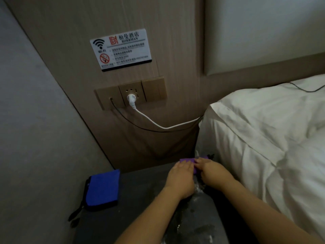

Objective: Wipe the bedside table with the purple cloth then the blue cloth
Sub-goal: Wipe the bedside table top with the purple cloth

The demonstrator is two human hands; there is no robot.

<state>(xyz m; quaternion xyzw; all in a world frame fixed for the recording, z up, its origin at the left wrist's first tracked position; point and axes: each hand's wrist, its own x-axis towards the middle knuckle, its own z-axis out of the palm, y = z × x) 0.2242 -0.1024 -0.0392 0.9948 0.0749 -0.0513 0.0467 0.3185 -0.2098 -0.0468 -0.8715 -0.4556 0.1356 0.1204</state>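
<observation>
The dark grey bedside table [140, 199] fills the lower middle of the head view. At its far right corner lies the purple cloth [189, 160], mostly covered by my hands. My left hand [180, 178] lies flat on the cloth with straight fingers. My right hand [213, 172] sits beside it, its fingertips pinching the cloth's right part. The blue cloth [103, 188] lies folded at the table's left edge, on top of a black pouch, apart from both hands.
A white bed [263, 138] presses against the table's right side. Behind the table a wooden wall panel carries a socket plate [131, 93] with a white plug and cable [158, 125] hanging toward the bed. A grey wall stands to the left.
</observation>
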